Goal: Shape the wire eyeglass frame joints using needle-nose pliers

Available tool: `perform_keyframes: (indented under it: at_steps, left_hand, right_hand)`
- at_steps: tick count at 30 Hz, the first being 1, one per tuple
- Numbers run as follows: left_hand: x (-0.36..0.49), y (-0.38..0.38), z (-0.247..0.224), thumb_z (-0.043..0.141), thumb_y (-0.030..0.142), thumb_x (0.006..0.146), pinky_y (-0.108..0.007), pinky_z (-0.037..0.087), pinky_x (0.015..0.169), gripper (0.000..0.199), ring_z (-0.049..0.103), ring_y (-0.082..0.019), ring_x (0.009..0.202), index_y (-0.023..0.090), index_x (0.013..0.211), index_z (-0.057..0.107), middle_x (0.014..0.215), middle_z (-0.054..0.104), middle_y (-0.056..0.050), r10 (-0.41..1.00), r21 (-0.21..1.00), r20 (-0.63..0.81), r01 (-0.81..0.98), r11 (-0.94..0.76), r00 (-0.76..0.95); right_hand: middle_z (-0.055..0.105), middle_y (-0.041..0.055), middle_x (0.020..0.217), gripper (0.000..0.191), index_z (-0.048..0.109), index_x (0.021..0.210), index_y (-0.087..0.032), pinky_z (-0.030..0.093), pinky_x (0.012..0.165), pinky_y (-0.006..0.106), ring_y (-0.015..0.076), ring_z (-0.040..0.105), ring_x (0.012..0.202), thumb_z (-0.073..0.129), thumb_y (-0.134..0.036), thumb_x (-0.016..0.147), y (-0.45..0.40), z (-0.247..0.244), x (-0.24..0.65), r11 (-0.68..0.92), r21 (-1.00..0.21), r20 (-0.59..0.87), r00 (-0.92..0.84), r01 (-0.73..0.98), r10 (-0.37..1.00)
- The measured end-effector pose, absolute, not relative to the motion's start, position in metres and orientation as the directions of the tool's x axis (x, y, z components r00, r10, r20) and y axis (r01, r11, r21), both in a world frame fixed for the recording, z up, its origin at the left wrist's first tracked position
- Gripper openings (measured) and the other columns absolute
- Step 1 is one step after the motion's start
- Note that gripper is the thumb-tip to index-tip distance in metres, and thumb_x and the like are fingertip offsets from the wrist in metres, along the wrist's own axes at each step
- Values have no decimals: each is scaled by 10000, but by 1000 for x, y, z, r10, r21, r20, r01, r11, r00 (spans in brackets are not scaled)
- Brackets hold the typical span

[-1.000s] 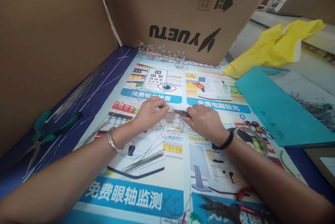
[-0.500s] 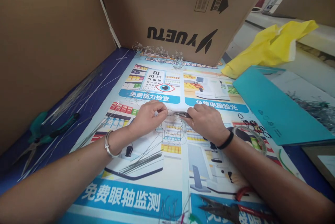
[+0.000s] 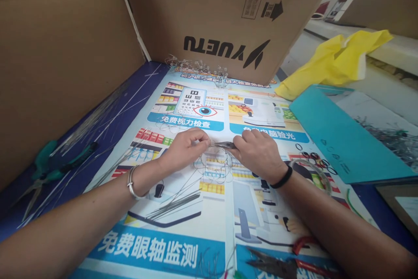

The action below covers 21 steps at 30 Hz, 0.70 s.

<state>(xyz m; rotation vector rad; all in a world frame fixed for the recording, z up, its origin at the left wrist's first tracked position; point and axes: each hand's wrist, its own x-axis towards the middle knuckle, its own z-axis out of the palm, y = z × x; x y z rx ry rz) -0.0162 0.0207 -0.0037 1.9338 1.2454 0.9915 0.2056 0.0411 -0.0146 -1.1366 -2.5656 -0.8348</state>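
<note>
Near the middle of the view, my left hand (image 3: 191,147) pinches a thin wire between thumb and fingertips. My right hand (image 3: 257,152) is wrapped round a pair of pliers (image 3: 225,144), whose jaws point left and meet the wire close to my left fingertips. Looped thin wire (image 3: 214,170) hangs and lies just below the two hands. A bundle of straight cut wires (image 3: 173,205) rests on the printed sheet (image 3: 214,209) in front of my left wrist.
Green-handled pliers (image 3: 45,174) lie at the left among long wires (image 3: 94,118). Red-handled pliers (image 3: 277,263) sit at the front. Cardboard walls (image 3: 156,18) stand left and behind. On the right are black rings (image 3: 313,156), a tape roll (image 3: 321,174), a teal folder (image 3: 342,139) and yellow cloth (image 3: 336,63).
The plier jaws have turned to lie more level and have come closer to my left fingertips. Both hands stay almost in place; the view shifts slightly.
</note>
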Motion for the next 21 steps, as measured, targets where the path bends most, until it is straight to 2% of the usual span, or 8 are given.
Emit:
perform_keyframes:
  at_steps: [6,21]
  left_hand:
    - [-16,20,-4,495,264,819,-293,469,691,182,582,-144,734,183,726,629,761,654,-25,947,858,166,432,-276,277]
    - [-17,22,-4,488,290,822,-304,474,709,203,591,-146,743,184,712,621,780,658,-30,934,865,164,409,-291,318]
  right_hand:
    - [537,70,689,306,586,724,-193,186,624,330,200,392,693,460,-433,866,39,-11,205,547,426,385,-691,721,611]
    - [519,66,674,323,586,716,-197,193,631,339,196,373,685,415,-407,893,36,-4,205,521,478,435,-706,707,559]
